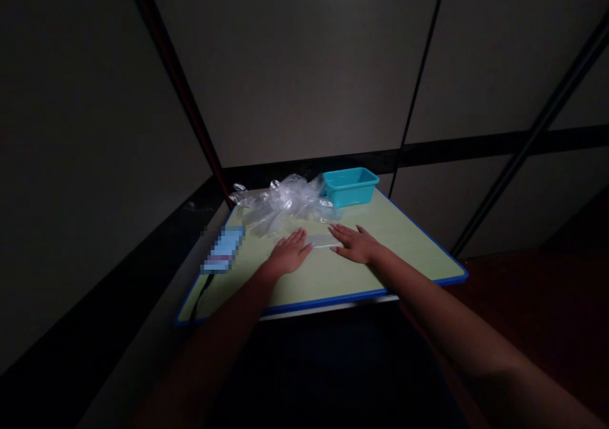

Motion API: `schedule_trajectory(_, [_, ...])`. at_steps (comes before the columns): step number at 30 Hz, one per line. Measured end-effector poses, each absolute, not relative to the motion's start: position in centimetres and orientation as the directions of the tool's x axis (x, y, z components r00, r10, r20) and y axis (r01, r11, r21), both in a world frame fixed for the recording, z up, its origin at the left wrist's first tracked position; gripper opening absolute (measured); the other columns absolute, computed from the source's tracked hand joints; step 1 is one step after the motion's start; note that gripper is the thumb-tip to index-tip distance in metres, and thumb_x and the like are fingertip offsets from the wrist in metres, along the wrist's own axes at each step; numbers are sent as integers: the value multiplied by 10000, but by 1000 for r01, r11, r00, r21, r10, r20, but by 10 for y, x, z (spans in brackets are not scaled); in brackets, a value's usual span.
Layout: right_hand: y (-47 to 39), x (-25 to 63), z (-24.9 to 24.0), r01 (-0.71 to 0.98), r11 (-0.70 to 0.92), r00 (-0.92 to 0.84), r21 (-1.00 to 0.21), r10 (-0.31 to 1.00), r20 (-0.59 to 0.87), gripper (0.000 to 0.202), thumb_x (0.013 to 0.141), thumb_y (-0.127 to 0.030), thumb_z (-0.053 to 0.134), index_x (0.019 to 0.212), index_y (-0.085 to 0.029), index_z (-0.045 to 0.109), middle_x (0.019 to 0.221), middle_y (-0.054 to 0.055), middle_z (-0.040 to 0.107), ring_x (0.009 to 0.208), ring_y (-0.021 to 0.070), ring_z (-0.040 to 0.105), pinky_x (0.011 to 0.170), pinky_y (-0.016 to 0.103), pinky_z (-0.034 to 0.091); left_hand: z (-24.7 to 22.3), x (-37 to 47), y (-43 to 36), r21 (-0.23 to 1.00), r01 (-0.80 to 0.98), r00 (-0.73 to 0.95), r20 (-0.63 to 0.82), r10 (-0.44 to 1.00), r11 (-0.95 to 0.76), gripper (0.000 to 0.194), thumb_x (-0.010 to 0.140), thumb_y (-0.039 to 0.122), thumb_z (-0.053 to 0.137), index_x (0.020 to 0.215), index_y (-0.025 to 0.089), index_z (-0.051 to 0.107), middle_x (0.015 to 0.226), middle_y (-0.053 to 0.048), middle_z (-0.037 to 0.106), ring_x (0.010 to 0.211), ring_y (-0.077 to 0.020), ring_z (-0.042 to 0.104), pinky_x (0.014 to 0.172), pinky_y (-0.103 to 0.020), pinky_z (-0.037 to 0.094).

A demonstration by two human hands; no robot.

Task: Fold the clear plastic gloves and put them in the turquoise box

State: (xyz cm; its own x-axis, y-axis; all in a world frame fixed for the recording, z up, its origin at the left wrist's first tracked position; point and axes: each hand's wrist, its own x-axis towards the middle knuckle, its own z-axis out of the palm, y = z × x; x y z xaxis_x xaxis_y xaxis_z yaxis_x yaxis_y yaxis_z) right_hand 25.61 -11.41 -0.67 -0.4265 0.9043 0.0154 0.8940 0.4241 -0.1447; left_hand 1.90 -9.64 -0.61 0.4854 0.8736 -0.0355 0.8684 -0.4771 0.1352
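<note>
A flat, clear plastic bag [321, 241] lies on the table between my hands. My left hand [288, 252] rests flat over its left end, fingers stretched out. Over the right end lies my right hand [356, 244], palm down with the fingers spread. Both hands press on the bag rather than grip it, and they cover its two ends. Just beyond them, a loose heap of crumpled clear plastic bags [290, 202] spreads across the back left of the table.
A turquoise plastic basket [353, 191] stands at the back right of the pale yellow table [404, 245], which has a blue edge. On the left lies a pixelated, phone-like object [224, 250] with a dark strap [202, 296]. Panelled walls [304, 67] rise behind.
</note>
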Motion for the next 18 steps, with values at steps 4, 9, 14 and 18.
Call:
schedule_trajectory(4, [-115, 256, -6, 891, 424, -426, -164, 904, 22, 701, 868, -599, 270, 1463, -256, 129, 1509, 63, 161, 1375, 264, 162, 1052, 589, 128, -9, 11, -92, 119, 873, 478, -13, 878, -473, 605, 939, 502, 162, 1442, 170, 213, 1512, -71, 171, 1383, -191, 166, 1095, -404, 186])
schedule_trajectory(9, [-114, 256, -7, 887, 425, -427, -182, 904, 28, 719, 865, -604, 272, 1463, -234, 125, 1510, 66, 150, 1377, 254, 160, 1051, 600, 108, -15, 6, -90, 117, 889, 443, 28, 896, -443, 591, 945, 501, 167, 1430, 177, 258, 1503, -81, 203, 1380, -205, 171, 1096, -417, 186])
schedule_trajectory(14, [-115, 256, -5, 892, 414, -419, -181, 908, 11, 713, 871, -593, 275, 1464, -227, 127, 1511, 72, 144, 1378, 253, 152, 1059, 581, 106, -15, 1, -90, 73, 916, 391, 59, 918, -395, 584, 949, 470, 228, 1424, 135, 279, 1485, -140, 230, 1377, -249, 163, 1094, -404, 195])
schedule_trajectory(18, [-116, 255, -4, 892, 416, -420, -180, 907, 14, 717, 873, -584, 283, 1463, -204, 133, 1511, 74, 147, 1380, 250, 147, 1063, 574, 108, -16, 1, -90, 50, 931, 360, 37, 932, -362, 604, 944, 486, 228, 1423, 122, 280, 1485, -162, 211, 1381, -256, 126, 1091, -403, 198])
